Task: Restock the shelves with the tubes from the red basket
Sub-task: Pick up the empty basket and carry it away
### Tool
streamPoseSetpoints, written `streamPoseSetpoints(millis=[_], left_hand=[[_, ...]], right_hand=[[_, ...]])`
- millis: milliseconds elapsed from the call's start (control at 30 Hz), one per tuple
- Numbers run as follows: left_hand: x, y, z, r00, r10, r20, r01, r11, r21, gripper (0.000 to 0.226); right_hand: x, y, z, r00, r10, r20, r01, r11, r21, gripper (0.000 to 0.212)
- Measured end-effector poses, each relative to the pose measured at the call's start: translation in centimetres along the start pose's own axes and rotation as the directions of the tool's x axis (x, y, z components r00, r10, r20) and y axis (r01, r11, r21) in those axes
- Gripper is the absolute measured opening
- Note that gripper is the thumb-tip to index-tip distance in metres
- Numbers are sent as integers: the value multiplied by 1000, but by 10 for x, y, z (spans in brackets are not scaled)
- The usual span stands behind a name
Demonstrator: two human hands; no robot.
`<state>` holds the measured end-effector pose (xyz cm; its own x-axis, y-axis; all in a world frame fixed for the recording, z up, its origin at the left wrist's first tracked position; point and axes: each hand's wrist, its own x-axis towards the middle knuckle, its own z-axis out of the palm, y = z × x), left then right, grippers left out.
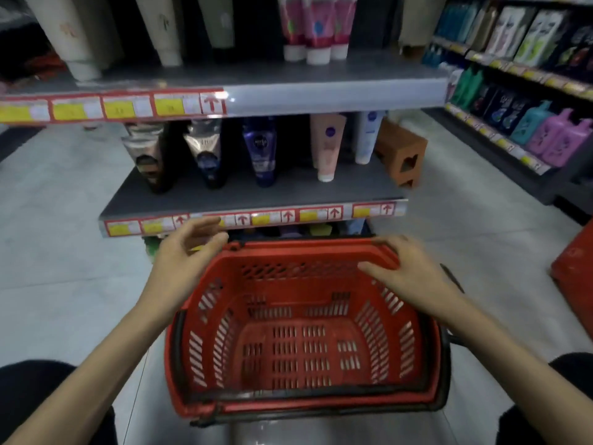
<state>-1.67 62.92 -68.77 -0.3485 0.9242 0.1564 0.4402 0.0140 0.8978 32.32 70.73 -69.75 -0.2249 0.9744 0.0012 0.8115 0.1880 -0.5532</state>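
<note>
The red basket (321,284) sits on the floor in front of me with nothing visible inside it. My left hand (186,252) hovers open by the basket's far left corner, fingers relaxed and holding nothing. My right hand (407,268) lies open over the far right rim, fingers spread. Tubes stand cap-down on the middle shelf (199,197): a dark blue tube (261,152), a pink tube (327,146), a white tube (367,136) and darker tubes (205,152) to the left. On the upper shelf (321,94) stand pink tubes (316,27) and pale tubes (163,27).
A brown box (401,152) stands on the floor right of the shelf unit. Another shelf rack (513,149) with bottles runs along the right aisle. A red object (574,271) sits at the right edge. Pale floor lies on both sides.
</note>
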Motion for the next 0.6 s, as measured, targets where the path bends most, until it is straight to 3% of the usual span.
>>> streamPoseSetpoints(millis=[67, 133, 267, 367, 433, 600], left_hand=[[7, -38, 2, 999, -36, 17, 31, 969, 244, 42], [11, -68, 0, 994, -99, 55, 65, 898, 435, 55], [10, -107, -7, 943, -322, 80, 206, 756, 621, 73], [2, -122, -10, 917, -379, 127, 217, 740, 637, 73], [5, -125, -13, 915, -375, 151, 198, 741, 641, 73], [17, -119, -20, 829, -537, 156, 310, 673, 671, 77]], right_hand=[[5, 26, 20, 995, 79, 57, -60, 956, -287, 60], [7, 48, 35, 992, 102, 73, -64, 912, -404, 66], [13, 71, 54, 993, 89, 76, -38, 860, -509, 69], [13, 78, 61, 999, 53, 3, -38, 767, -640, 72], [12, 85, 64, 995, 103, 16, -67, 749, -659, 80], [20, 101, 59, 978, 190, 87, -131, 883, -450, 91]])
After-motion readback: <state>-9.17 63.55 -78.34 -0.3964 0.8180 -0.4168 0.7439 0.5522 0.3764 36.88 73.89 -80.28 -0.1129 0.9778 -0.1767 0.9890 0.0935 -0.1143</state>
